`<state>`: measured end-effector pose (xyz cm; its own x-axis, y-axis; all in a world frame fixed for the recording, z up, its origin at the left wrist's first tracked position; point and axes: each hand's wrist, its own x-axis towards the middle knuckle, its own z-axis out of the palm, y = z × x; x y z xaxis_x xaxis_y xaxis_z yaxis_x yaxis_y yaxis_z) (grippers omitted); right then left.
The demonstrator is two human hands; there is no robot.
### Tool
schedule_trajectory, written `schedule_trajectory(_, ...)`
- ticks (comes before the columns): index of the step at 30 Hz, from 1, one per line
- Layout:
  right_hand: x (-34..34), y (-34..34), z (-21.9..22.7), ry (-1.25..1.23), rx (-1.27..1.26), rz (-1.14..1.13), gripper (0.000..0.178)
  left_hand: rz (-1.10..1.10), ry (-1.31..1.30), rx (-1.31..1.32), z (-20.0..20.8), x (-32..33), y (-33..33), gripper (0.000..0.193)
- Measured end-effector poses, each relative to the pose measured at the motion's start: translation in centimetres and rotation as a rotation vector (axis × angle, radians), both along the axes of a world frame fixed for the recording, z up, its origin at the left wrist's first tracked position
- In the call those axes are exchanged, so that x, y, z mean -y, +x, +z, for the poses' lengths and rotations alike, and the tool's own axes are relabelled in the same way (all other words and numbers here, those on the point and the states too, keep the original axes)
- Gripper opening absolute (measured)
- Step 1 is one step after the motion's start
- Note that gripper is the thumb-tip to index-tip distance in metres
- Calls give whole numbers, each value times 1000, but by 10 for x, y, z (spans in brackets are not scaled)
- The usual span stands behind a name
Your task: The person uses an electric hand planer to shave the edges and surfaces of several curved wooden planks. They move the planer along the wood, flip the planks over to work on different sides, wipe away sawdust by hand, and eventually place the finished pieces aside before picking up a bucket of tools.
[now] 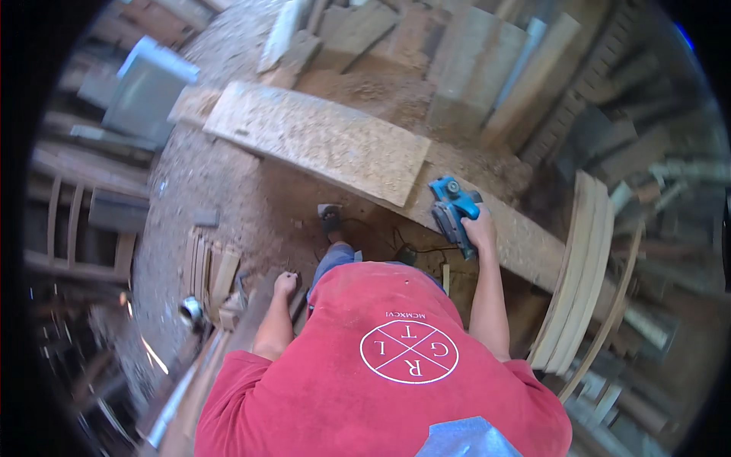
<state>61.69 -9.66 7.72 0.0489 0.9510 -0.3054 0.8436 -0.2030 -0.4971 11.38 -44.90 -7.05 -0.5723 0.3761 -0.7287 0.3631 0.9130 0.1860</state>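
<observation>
My right hand (pixel 480 230) grips the handle of a blue and black electric hand planer (pixel 454 207). The planer is over a long wooden bench plank (pixel 506 228), just right of a wide board's end; whether it touches the plank I cannot tell. That wide board (pixel 320 137) lies along the bench, with shavings scattered over its top. Low on my left, my left hand (pixel 286 283) hangs closed beside my leg, away from the bench. What is inside its fingers, if anything, is hidden.
Stacked curved wooden pieces (pixel 575 270) stand at the right. Short wood strips (pixel 209 266) lie left of my left hand. Boards lean at the far side (pixel 476 68). A dark cord (pixel 400 240) lies near my feet, and sawdust covers the ground (pixel 365 87).
</observation>
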Motion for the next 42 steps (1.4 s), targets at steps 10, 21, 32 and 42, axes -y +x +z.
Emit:
schedule_trajectory(10, -155, -176, -29, 321, 38, 560, 103, 298, 36, 45, -3, 107, 79, 40)
schedule_trajectory(21, -43, -194, -30, 173, 374, 703, 108, 610, 708, 297, 24, -85, 114, 50)
schedule_trajectory(32, 48, -171, -64, -663, -439, 132, 60, 674, 608, 461, 46, -140, 80, 67)
schedule_trajectory(42, 4, -197, 166, 254, 79, 491, 47, 667, 650, 451, 80, -195, 69, 62)
